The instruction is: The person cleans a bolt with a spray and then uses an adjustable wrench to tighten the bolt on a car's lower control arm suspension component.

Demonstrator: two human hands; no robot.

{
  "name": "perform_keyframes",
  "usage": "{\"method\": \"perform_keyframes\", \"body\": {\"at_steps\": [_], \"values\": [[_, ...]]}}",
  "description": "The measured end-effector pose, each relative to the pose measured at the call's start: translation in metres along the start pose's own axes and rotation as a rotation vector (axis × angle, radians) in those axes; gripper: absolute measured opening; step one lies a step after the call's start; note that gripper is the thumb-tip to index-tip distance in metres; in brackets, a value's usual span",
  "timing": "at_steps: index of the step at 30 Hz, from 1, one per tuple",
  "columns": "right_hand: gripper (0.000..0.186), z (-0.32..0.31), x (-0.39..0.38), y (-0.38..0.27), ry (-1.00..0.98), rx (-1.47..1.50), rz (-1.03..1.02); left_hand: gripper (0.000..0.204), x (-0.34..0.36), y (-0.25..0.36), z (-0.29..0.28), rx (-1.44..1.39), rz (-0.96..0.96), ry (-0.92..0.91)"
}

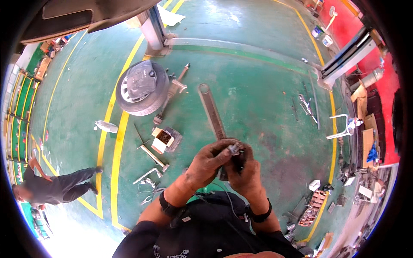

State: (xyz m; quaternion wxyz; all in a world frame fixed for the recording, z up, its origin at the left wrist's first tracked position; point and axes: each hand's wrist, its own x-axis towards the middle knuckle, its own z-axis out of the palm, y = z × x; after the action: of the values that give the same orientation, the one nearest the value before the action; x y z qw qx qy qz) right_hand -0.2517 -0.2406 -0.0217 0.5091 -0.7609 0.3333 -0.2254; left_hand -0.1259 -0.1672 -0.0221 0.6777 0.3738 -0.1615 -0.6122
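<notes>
My left hand [210, 162] and my right hand [245, 176] are closed together around the near end of a long grey metal bar [208, 105], which points away from me with a round opening at its far tip. The thumb and fingers of my left hand grip a small silver metal fitting [234, 149] at the top of this grip. My right hand is wrapped beside it at the bar's near end. Part of what lies between the palms is dark and hidden by my fingers.
On the green floor [266, 107] lie a wheel [140, 103], a shaft [180, 79], a small box [164, 138], a hammer [152, 155], a wrench tray [312, 208] and loose tools. Lift posts [152, 30] stand behind. A person [60, 189] is at left, a stool [337, 127] at right.
</notes>
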Motion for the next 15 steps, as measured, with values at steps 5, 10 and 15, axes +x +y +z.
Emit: {"method": "perform_keyframes", "body": {"at_steps": [5, 10, 15], "values": [[0.031, 0.027, 0.013, 0.008, -0.03, -0.255, -0.103, 0.041, -0.016, -0.004, -0.027, -0.04, 0.004, 0.223], [0.031, 0.057, 0.015, 0.014, 0.146, -0.152, -0.238, 0.041, -0.019, 0.003, -0.034, -0.089, 0.07, 0.325], [0.028, 0.05, 0.035, -0.01, 0.263, -0.088, -0.316, 0.038, -0.022, 0.023, -0.049, 0.044, 0.121, 0.349]]}}
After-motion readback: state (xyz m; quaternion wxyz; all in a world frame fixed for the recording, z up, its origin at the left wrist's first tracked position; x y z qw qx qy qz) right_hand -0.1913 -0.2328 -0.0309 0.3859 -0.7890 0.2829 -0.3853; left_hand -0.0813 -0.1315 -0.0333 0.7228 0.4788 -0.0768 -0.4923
